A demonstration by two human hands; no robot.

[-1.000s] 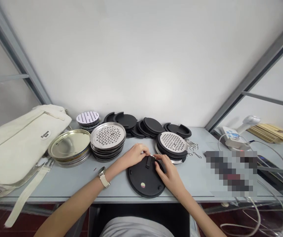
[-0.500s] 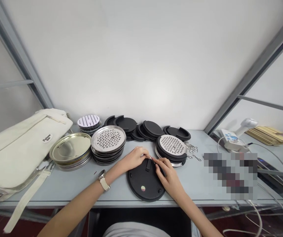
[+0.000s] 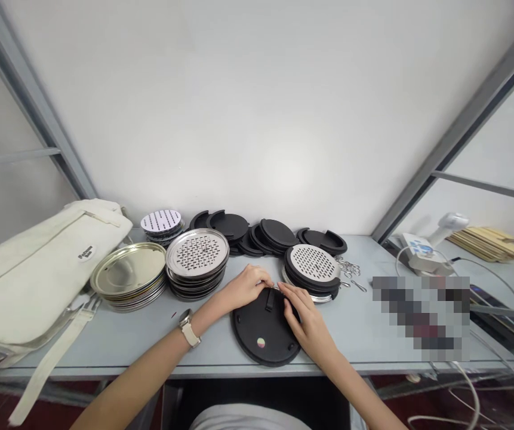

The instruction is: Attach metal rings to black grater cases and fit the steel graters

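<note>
A black round plate (image 3: pixel 265 328) lies on the table in front of me. It bears a small black tab (image 3: pixel 270 300), short pegs and a round coloured sticker (image 3: pixel 261 343). At its far edge the fingers of my left hand (image 3: pixel 251 283) are pinched together; a tiny shiny bit shows by the fingertips, too small to make out. My right hand (image 3: pixel 302 310) holds the plate's far right edge, fingertips near those of the left and thumb on the black face. Loose metal loops (image 3: pixel 350 266) lie beyond the right hand, beside a stack topped by a perforated metal disc (image 3: pixel 314 263).
Left stand stacks of gold-coloured lids (image 3: pixel 129 269) and grater discs (image 3: pixel 197 254), beside a cream bag (image 3: pixel 37 269). More black round holders (image 3: pixel 279 233) lie along the wall. At right are a white scanner on its stand (image 3: pixel 422 257), cables and yellow cards (image 3: pixel 489 245).
My right fingers have straightened a little and shifted slightly at the plate's far edge. The left hand stays pinched in nearly the same place, and the plate has hardly moved.
</note>
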